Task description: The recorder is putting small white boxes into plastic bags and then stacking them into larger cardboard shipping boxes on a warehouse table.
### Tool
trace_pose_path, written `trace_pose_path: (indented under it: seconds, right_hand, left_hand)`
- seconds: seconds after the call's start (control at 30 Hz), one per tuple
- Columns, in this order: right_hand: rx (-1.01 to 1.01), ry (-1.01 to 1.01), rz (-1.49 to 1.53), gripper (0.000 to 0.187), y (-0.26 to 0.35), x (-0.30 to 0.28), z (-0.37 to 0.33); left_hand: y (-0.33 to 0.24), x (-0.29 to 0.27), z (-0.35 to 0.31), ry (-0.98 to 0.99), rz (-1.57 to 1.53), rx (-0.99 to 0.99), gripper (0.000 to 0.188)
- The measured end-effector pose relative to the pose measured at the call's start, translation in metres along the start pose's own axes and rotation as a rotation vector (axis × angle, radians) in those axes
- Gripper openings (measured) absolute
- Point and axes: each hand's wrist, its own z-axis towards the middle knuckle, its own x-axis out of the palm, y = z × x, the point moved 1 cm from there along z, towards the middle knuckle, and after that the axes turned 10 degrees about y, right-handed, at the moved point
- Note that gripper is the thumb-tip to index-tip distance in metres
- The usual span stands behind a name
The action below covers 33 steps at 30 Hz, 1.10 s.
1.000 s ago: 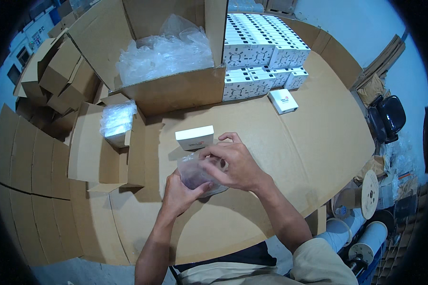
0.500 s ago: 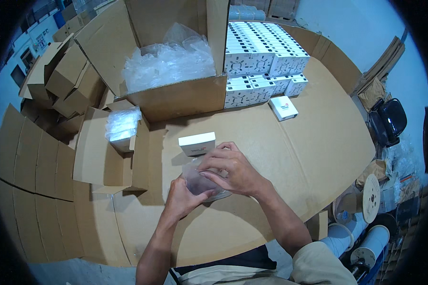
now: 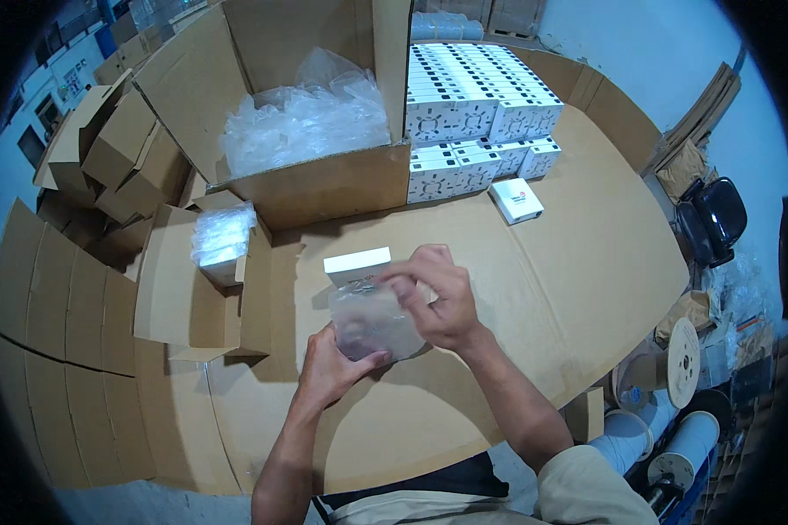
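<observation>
Pinching clear bag (image 3: 372, 324) w/ L hand (image 3: 328, 363) over tabletop (image 3: 578, 262), w/ R hand (image 3: 442, 297) part-curled by bag's top; can't tell R grip. Got wrapped pcs (image 3: 223, 232) in carton (image 3: 168, 289); apparently unwrapped: white box (image 3: 357, 258), stacked boxes (image 3: 451, 118).

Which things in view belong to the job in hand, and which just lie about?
Seemingly part of the job:
clear plastic bag, in the left hand
white box beyond it
stacked white boxes
large carton of plastic bags
smaller open carton with wrapped contents

Seemingly lying about:
flanged spools, lower right
piled brown cartons, upper left
</observation>
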Motion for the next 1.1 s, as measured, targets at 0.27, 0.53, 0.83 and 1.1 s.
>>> trace_pose_path:
  seconds: [0.27,0.53,0.83,1.1]
  right_hand:
    - [0.297,-0.298,0.750,0.021,-0.056,-0.003,-0.007]
    - [-0.069,-0.088,0.072,0.038,-0.003,-0.021,0.002]
    - [0.016,0.182,-0.018,0.046,0.013,0.007,0.007]
    - [0.154,-0.148,0.553,0.029,-0.029,0.003,0.006]
  left_hand:
    - [0.004,-0.002,0.001,0.046,-0.102,-0.015,0.053]
    - [0.005,0.000,-0.001,0.005,-0.051,-0.008,0.052]
    - [0.009,-0.001,0.003,-0.002,-0.045,0.025,0.049]
    - [0.009,-0.002,0.002,0.024,-0.088,0.019,0.042]
